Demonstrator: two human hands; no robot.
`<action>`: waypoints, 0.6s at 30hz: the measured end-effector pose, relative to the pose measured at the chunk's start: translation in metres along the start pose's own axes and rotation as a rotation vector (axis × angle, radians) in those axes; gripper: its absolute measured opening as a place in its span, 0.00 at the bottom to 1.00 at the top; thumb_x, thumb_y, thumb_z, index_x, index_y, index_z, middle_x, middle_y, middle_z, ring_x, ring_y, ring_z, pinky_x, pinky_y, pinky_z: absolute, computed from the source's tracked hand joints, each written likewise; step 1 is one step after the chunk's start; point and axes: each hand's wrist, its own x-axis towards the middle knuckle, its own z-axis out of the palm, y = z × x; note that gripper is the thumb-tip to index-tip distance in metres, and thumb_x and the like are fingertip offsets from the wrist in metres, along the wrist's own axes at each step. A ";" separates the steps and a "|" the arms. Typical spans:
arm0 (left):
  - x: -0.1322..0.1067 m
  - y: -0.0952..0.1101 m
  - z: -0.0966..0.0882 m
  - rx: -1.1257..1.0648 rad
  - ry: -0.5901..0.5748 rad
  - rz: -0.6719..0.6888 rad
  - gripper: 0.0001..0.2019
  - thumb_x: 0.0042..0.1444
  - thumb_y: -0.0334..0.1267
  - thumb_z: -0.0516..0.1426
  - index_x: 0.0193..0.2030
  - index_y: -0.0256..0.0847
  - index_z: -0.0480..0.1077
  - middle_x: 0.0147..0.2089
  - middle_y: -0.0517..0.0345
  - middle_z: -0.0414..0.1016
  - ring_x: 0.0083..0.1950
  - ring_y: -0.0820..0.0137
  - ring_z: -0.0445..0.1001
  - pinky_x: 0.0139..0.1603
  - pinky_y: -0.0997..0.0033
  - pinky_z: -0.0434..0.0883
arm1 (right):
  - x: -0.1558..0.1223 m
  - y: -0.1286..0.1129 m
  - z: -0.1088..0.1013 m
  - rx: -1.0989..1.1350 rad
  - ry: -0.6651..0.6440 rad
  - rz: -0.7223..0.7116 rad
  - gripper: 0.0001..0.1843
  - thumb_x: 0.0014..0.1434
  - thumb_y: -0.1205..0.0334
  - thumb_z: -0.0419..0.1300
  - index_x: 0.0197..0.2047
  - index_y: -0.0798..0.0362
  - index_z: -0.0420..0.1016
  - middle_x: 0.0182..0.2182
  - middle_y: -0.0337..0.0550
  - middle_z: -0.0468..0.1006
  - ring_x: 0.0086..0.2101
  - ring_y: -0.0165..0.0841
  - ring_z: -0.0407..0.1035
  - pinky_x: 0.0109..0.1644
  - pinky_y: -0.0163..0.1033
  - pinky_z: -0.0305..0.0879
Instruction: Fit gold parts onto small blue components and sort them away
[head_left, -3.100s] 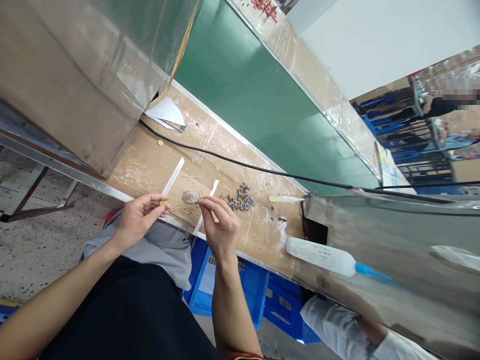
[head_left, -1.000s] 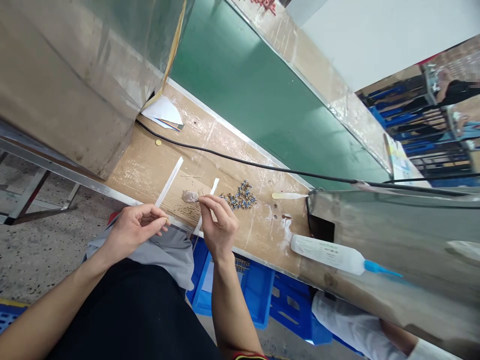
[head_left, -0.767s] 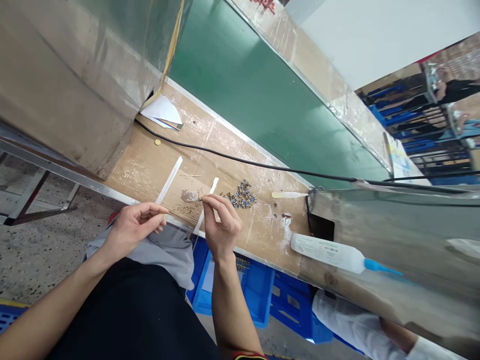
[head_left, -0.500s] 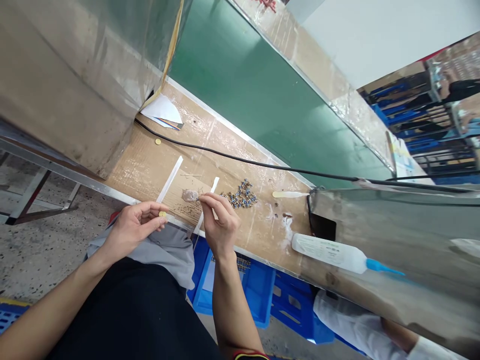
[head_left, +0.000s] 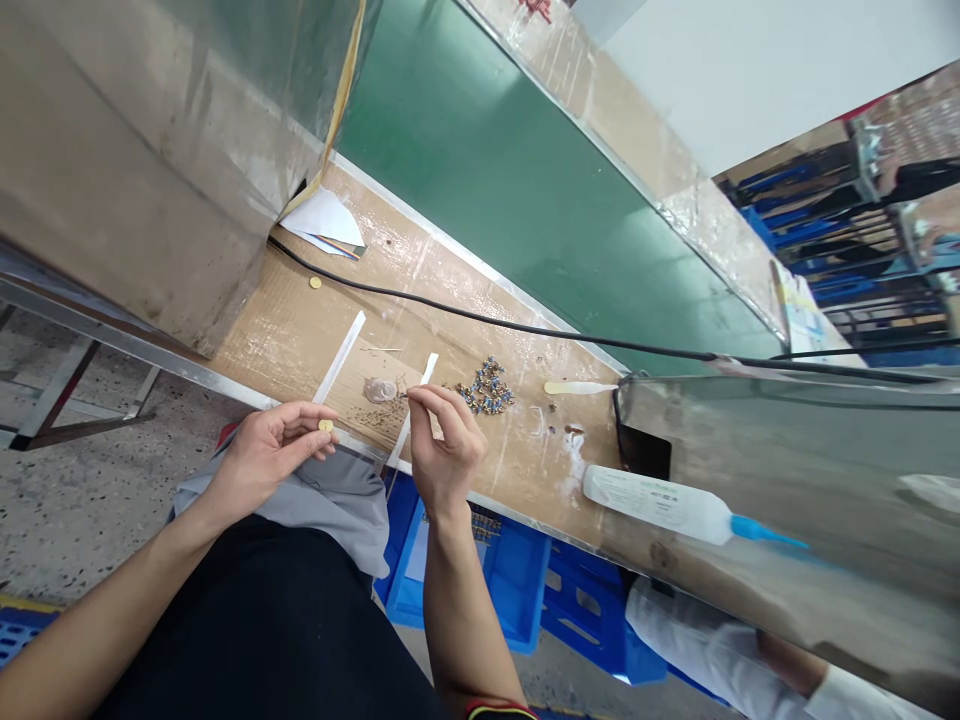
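My left hand is at the near edge of the cardboard-covered bench, fingers curled, pinching a small round brass disc between thumb and forefinger. My right hand is closed in a pinch on a thin pin-like tool whose tip points left toward a small grey blob on the bench. A white strip lies just beyond my left hand, and another white strip runs under my right fingers.
A heap of small blue and metal parts lies right of my hand. Further right are a white stick and a white squeeze bottle with blue nozzle. A black cable crosses the bench beside the green conveyor belt. Blue crates stand below.
My left fingers have turned so the brass disc shows face up. My right hand has drawn its tool tip slightly back from the grey blob.
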 end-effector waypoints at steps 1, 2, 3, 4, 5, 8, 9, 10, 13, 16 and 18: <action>0.000 0.000 0.000 -0.001 0.003 -0.005 0.18 0.69 0.50 0.72 0.58 0.44 0.85 0.46 0.55 0.91 0.44 0.67 0.89 0.48 0.70 0.87 | 0.000 -0.001 0.001 -0.013 0.015 0.004 0.09 0.75 0.69 0.66 0.50 0.48 0.88 0.45 0.46 0.89 0.46 0.37 0.85 0.54 0.45 0.82; 0.000 0.000 0.000 -0.004 0.003 -0.008 0.18 0.69 0.51 0.72 0.59 0.44 0.85 0.46 0.55 0.91 0.44 0.67 0.89 0.48 0.71 0.87 | 0.000 -0.001 0.002 -0.020 0.022 0.004 0.09 0.75 0.68 0.66 0.50 0.48 0.88 0.45 0.46 0.89 0.46 0.37 0.85 0.54 0.44 0.83; 0.000 0.001 0.001 -0.006 0.004 -0.010 0.19 0.68 0.51 0.72 0.59 0.44 0.85 0.47 0.55 0.91 0.44 0.67 0.89 0.48 0.71 0.87 | 0.001 -0.002 0.002 -0.023 0.026 0.003 0.09 0.75 0.68 0.66 0.50 0.48 0.88 0.45 0.46 0.89 0.46 0.37 0.85 0.53 0.44 0.83; 0.000 0.001 0.001 -0.007 0.004 -0.011 0.19 0.68 0.51 0.72 0.59 0.45 0.85 0.47 0.54 0.91 0.44 0.67 0.89 0.48 0.70 0.87 | 0.001 -0.002 0.003 -0.022 0.026 0.003 0.09 0.75 0.68 0.65 0.50 0.48 0.88 0.45 0.46 0.88 0.46 0.37 0.85 0.53 0.44 0.83; 0.000 0.001 0.001 -0.009 0.004 -0.010 0.19 0.68 0.52 0.72 0.59 0.45 0.85 0.47 0.54 0.92 0.44 0.66 0.89 0.48 0.70 0.87 | 0.001 -0.003 0.004 -0.021 0.026 0.004 0.09 0.76 0.68 0.65 0.50 0.48 0.88 0.45 0.46 0.88 0.46 0.37 0.85 0.53 0.44 0.83; -0.001 0.003 0.002 -0.008 0.009 -0.013 0.19 0.68 0.52 0.72 0.59 0.44 0.85 0.48 0.53 0.92 0.44 0.66 0.89 0.48 0.69 0.87 | 0.000 -0.003 0.005 -0.015 0.016 0.004 0.09 0.75 0.68 0.65 0.51 0.48 0.88 0.45 0.46 0.88 0.46 0.36 0.85 0.53 0.44 0.82; -0.001 0.004 0.002 -0.006 0.012 -0.014 0.20 0.68 0.53 0.72 0.59 0.44 0.85 0.49 0.53 0.92 0.44 0.66 0.90 0.49 0.69 0.88 | -0.001 -0.003 0.006 -0.015 0.013 0.001 0.09 0.75 0.69 0.65 0.51 0.48 0.88 0.45 0.46 0.88 0.46 0.36 0.84 0.53 0.43 0.82; -0.001 0.004 0.002 -0.002 0.015 -0.016 0.20 0.68 0.53 0.72 0.59 0.44 0.85 0.49 0.53 0.92 0.45 0.65 0.90 0.49 0.69 0.88 | -0.001 -0.003 0.006 -0.016 0.012 -0.002 0.10 0.75 0.69 0.65 0.51 0.48 0.88 0.45 0.46 0.88 0.46 0.36 0.84 0.53 0.43 0.82; -0.003 0.004 0.002 0.001 0.019 -0.020 0.21 0.68 0.53 0.72 0.60 0.44 0.84 0.51 0.51 0.92 0.46 0.63 0.90 0.49 0.67 0.88 | -0.002 -0.002 0.008 -0.024 0.023 -0.007 0.10 0.75 0.68 0.65 0.51 0.48 0.88 0.45 0.46 0.88 0.46 0.36 0.85 0.53 0.43 0.82; -0.004 0.003 0.004 0.002 0.019 -0.027 0.20 0.70 0.52 0.71 0.61 0.44 0.84 0.52 0.50 0.92 0.51 0.61 0.91 0.50 0.67 0.88 | -0.002 0.000 0.008 -0.025 0.032 -0.003 0.10 0.75 0.68 0.64 0.51 0.47 0.89 0.45 0.46 0.88 0.45 0.37 0.85 0.52 0.43 0.83; -0.005 0.005 0.006 0.014 0.017 -0.025 0.19 0.71 0.51 0.69 0.62 0.45 0.84 0.54 0.51 0.92 0.54 0.60 0.91 0.52 0.67 0.88 | -0.001 -0.001 0.005 -0.028 0.053 -0.001 0.10 0.75 0.68 0.65 0.50 0.47 0.89 0.45 0.46 0.88 0.45 0.37 0.85 0.52 0.44 0.83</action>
